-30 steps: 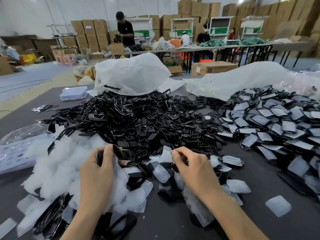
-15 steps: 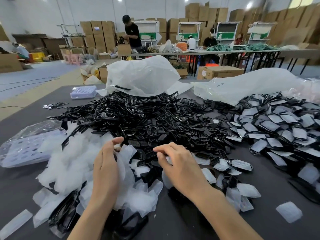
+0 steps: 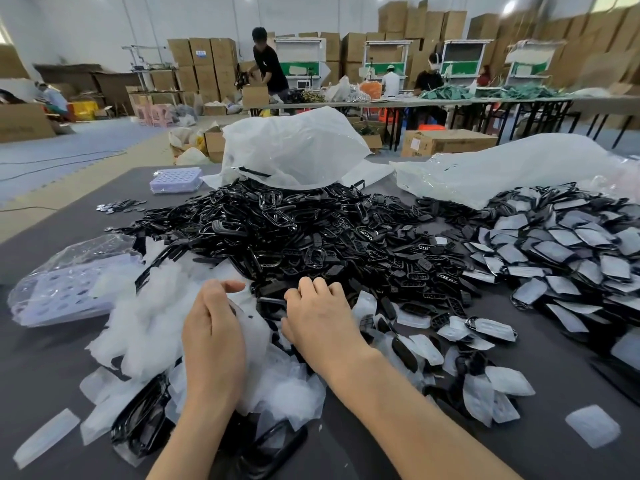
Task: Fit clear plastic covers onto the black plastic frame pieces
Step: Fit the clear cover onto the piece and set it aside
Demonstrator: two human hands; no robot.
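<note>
A big heap of black plastic frames (image 3: 311,237) fills the middle of the grey table (image 3: 519,427). Clear plastic covers (image 3: 145,317) lie piled at the near left. My left hand (image 3: 213,327) rests edge-on at this pile with its thumb up. It holds a clear cover (image 3: 249,320) on its palm side, and its fingers are hidden. My right hand (image 3: 318,317) is close beside it, fingers curled down onto a black frame (image 3: 272,301) at the heap's near edge. Frames with covers fitted (image 3: 571,258) are stacked at the right.
Loose covers and frames (image 3: 478,386) are scattered near my right forearm. A bag of lilac trays (image 3: 65,289) lies at the left, another tray (image 3: 176,180) at the far left. White plastic bags (image 3: 294,147) lie at the table's far side. People work at tables beyond.
My left hand let go of the black frame it gripped and moved onto the clear covers. My right hand shifted left toward it. The camera tilted slightly.
</note>
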